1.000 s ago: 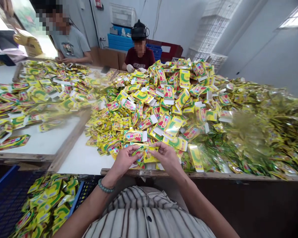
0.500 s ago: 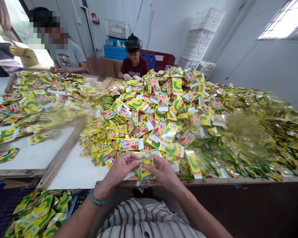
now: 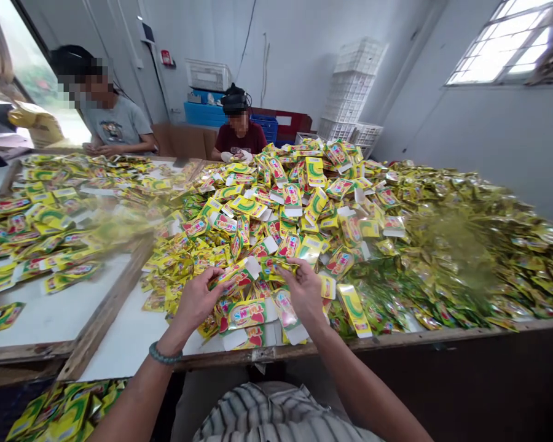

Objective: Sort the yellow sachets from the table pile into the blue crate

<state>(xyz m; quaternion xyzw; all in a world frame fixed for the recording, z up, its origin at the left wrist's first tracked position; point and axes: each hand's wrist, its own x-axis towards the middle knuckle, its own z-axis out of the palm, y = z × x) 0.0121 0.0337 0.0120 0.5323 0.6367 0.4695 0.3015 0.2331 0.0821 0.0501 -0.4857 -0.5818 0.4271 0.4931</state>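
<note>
While the left hand [image 3: 201, 299] pinches a printed carton [image 3: 236, 275], its white flap [image 3: 252, 268] open, the right hand [image 3: 305, 288] pinches a small yellow-green packet [image 3: 270, 269] just beside that flap, both above loose cartons [image 3: 249, 315] heaped on a wood-edged white table [image 3: 115, 347].

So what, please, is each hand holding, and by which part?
Left hand: a carton, by its left end; right hand: a small packet, by its right end.

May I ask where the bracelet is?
In the head view, left of centre, the bracelet circles the wrist of the left hand, which holds a carton.
</note>
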